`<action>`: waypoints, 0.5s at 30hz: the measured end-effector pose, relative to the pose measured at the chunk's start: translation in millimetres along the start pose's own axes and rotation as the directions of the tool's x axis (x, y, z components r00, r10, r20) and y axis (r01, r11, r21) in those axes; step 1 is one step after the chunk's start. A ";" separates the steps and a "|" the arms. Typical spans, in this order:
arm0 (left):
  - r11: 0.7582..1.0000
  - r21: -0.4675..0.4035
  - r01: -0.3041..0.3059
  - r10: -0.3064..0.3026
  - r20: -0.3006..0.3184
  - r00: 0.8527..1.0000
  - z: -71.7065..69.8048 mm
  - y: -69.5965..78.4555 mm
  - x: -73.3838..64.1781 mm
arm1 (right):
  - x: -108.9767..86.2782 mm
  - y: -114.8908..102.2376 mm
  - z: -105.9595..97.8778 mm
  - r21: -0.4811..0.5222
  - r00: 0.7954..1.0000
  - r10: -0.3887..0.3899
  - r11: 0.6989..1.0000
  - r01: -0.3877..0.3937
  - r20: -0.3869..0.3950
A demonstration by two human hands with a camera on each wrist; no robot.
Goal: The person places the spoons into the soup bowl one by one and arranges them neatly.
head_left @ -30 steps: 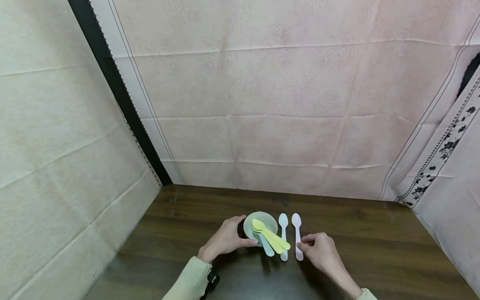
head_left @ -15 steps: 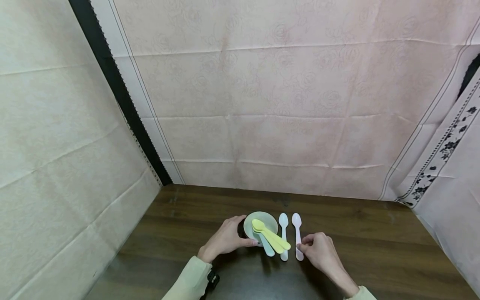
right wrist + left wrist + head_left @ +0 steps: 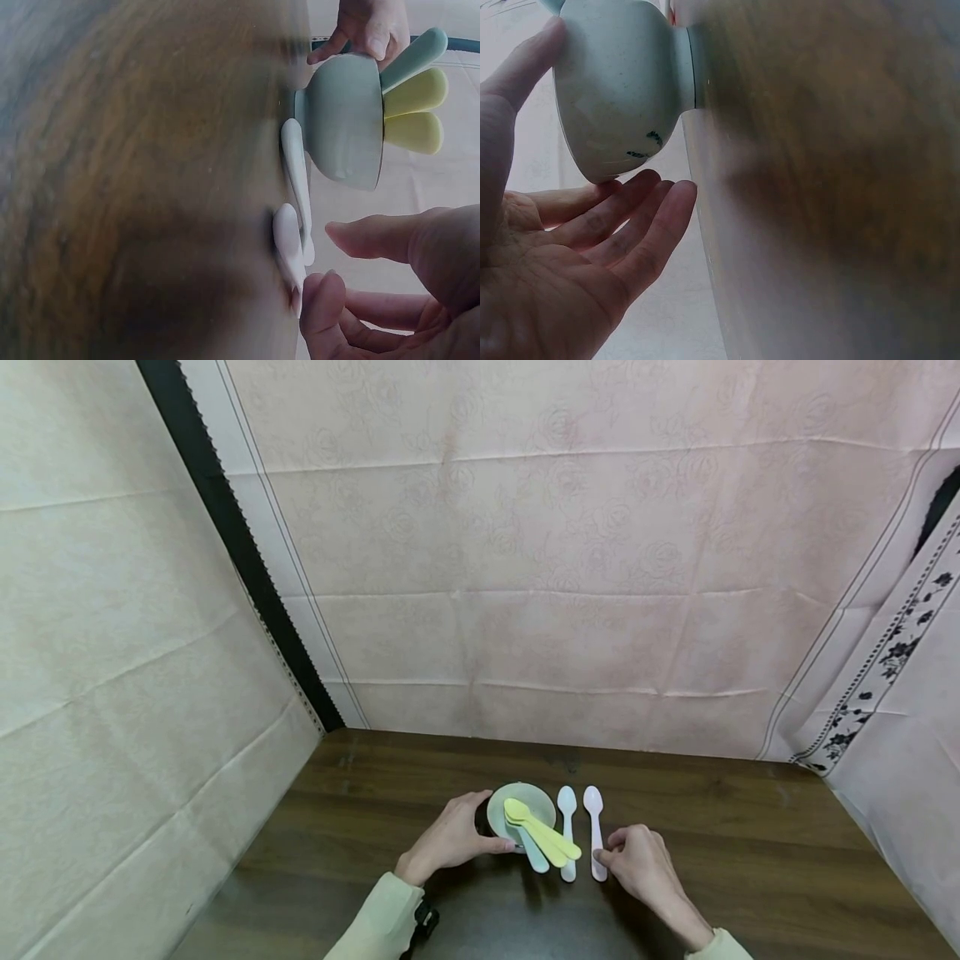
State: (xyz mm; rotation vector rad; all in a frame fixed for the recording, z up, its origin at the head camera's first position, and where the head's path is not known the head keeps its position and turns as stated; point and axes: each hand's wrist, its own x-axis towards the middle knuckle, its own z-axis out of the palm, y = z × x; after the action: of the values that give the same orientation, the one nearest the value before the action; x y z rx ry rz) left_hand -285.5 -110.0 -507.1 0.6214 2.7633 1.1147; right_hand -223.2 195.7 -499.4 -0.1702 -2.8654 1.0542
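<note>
A pale green bowl stands on the table, with my left hand gripping its left side. In the left wrist view the thumb rests at the rim of the bowl and fingertips touch the opposite side. Two yellow spoons and a light green spoon lean in the bowl, handles out to the right. Beside it lie a white spoon and a pale pink spoon. My right hand is at the pink spoon's handle; the right wrist view shows its thumb and index finger apart.
The brown wooden table reaches back to a pale pink patterned cloth. Another pale cloth hangs at the left, and one with a floral border at the right. A dark band circles the left wrist.
Bowl, spoons and left hand stay where they were. The right forearm and sleeve have shifted slightly left, with the right fingers still beside the pink spoon's handle.
</note>
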 end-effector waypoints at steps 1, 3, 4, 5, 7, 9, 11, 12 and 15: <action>1.000 0.000 0.000 0.000 -0.001 1.000 0.0 0.1 0.2 | 0.2 0.3 0.1 -0.001 1.000 -0.003 1.000 0.003 0.000; 1.000 -0.001 -0.001 0.001 -0.003 1.000 -0.2 0.2 0.6 | 0.5 0.9 0.3 -0.004 1.000 -0.008 1.000 0.008 -0.002; 1.000 -0.002 -0.001 0.001 -0.003 1.000 -0.2 0.2 0.7 | 0.5 1.2 0.4 -0.006 1.000 -0.011 1.000 0.011 -0.004; 1.000 -0.003 0.000 0.000 -0.003 1.000 -0.2 -0.1 0.8 | 0.5 1.6 0.5 -0.009 1.000 -0.013 1.000 0.013 -0.005; 1.000 -0.002 -0.001 0.001 -0.002 1.000 -0.2 -0.2 0.9 | 0.7 2.3 1.0 -0.012 1.000 -0.015 1.000 0.015 -0.004; 1.000 -0.004 -0.002 0.002 -0.001 1.000 -0.2 -0.2 0.8 | 0.8 3.1 1.8 -0.013 1.000 -0.013 1.000 0.013 -0.002; 1.000 -0.004 -0.003 0.003 0.000 1.000 -0.1 -0.3 0.7 | 1.0 4.0 2.8 -0.017 1.000 -0.011 1.000 0.011 0.001; 1.000 -0.003 -0.004 0.004 0.000 1.000 0.0 -0.4 0.7 | 1.0 4.4 3.3 -0.019 1.000 -0.009 1.000 0.009 0.002; 1.000 -0.003 -0.006 0.006 0.001 1.000 0.2 -0.7 0.7 | 1.0 5.7 4.6 -0.028 1.000 -0.006 1.000 0.007 0.004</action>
State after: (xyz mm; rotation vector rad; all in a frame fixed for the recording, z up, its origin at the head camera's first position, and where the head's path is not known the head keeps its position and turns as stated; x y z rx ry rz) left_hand -286.3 -110.0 -507.6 0.6301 2.7605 1.1197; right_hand -224.3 197.1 -506.5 -0.1609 -2.8830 1.0147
